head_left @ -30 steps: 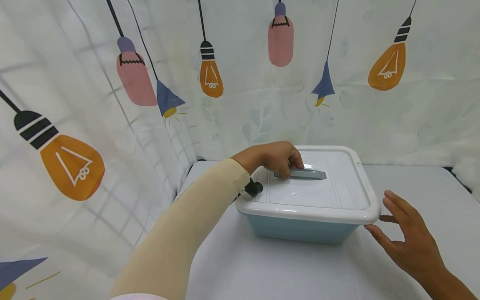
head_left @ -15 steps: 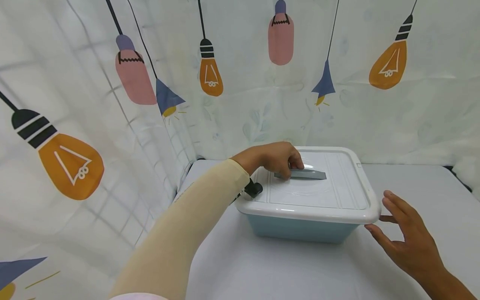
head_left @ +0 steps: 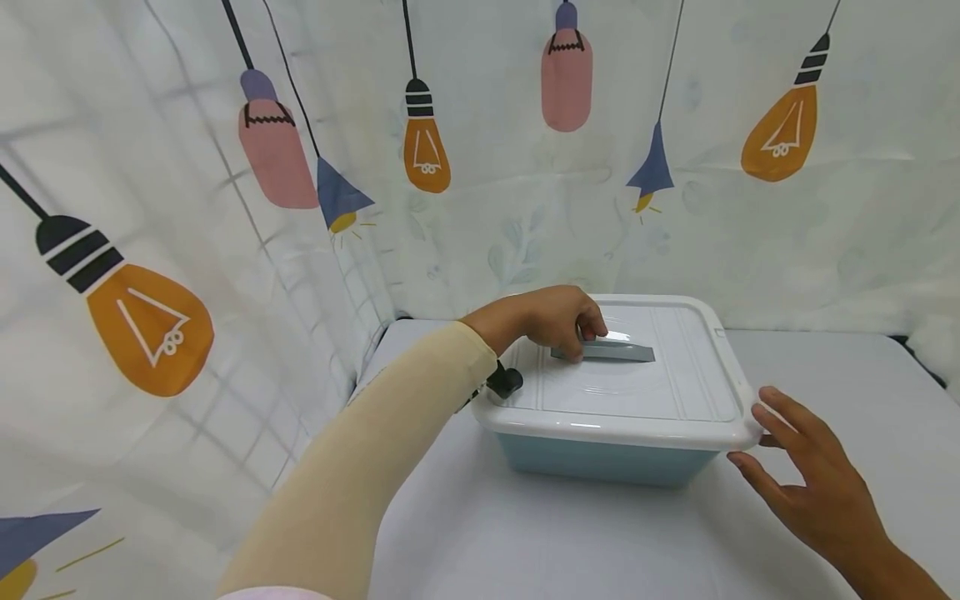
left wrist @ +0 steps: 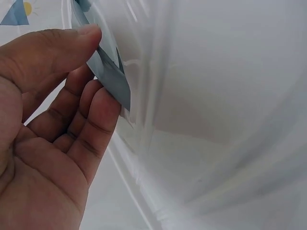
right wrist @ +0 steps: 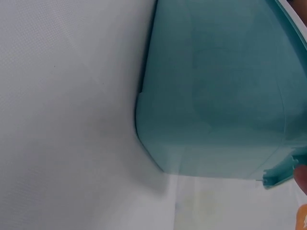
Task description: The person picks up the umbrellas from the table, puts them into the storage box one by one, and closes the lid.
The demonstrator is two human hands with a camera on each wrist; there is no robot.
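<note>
A light-blue plastic box [head_left: 600, 460] with a white lid [head_left: 675, 387] stands on the table. My left hand [head_left: 558, 318] reaches over the lid and pinches the grey handle [head_left: 621, 352] near its left end; in the left wrist view, thumb and fingers lie on either side of this handle [left wrist: 114, 85]. At the lid's front right corner is my right hand [head_left: 821, 487], its thumb below the rim and its fingers spread along the side. The right wrist view shows the box's wall [right wrist: 216, 91] and one fingertip [right wrist: 301, 177] by a teal tab [right wrist: 279, 173] under the rim.
A white cloth covers the table [head_left: 540, 542]. Behind it and on the left hangs a pale curtain [head_left: 480, 225] printed with lamps and bulbs. A black wrist camera [head_left: 505, 382] on the left arm sits close over the lid's left side.
The right hand's fingers have shifted slightly left, in against the lid's edge. The left hand keeps its pinch on the handle, and the box stays in place.
</note>
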